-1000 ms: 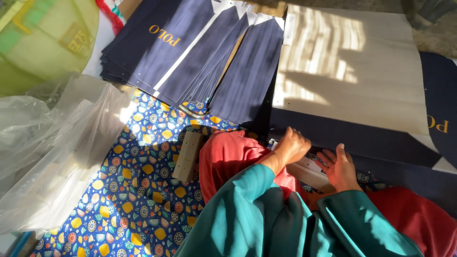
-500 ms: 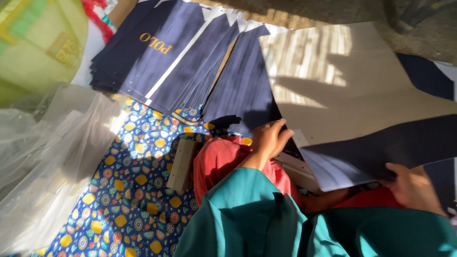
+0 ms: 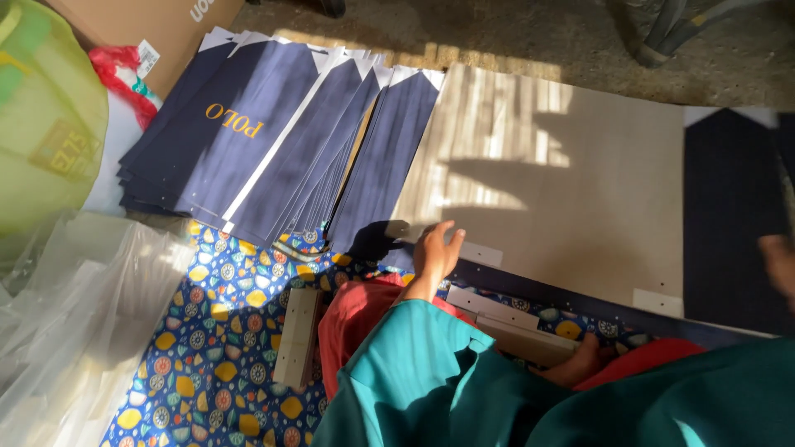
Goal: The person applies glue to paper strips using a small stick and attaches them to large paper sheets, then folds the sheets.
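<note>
The person sits on the floor with a large flat sheet of card [image 3: 571,190] laid out in front of the knees, its pale brown back facing up and a dark navy edge showing along the near side and at the far right. The left hand [image 3: 436,251] rests on the near left corner of that sheet, fingers loosely spread and pressing down flat, holding nothing. The right hand [image 3: 778,266] is only a blur at the right edge of the view, lying over the navy part of the sheet; I cannot tell whether it is spread or gripping.

Just to the left of the sheet, touching its edge, a fanned stack of navy folded cards [image 3: 281,149] lies overlapping, with white edges at the top and gold lettering on one. Under the person's lap is a bright patterned cloth [image 3: 215,348], blue with yellow and red shapes, and on it, beside the red-clad knee, lies a small pale block [image 3: 298,335]. Crumpled clear plastic bags [image 3: 74,314] sit to the far left, below a green mesh sack [image 3: 45,124]. A brown cardboard box [image 3: 157,25] stands at the upper left.
</note>
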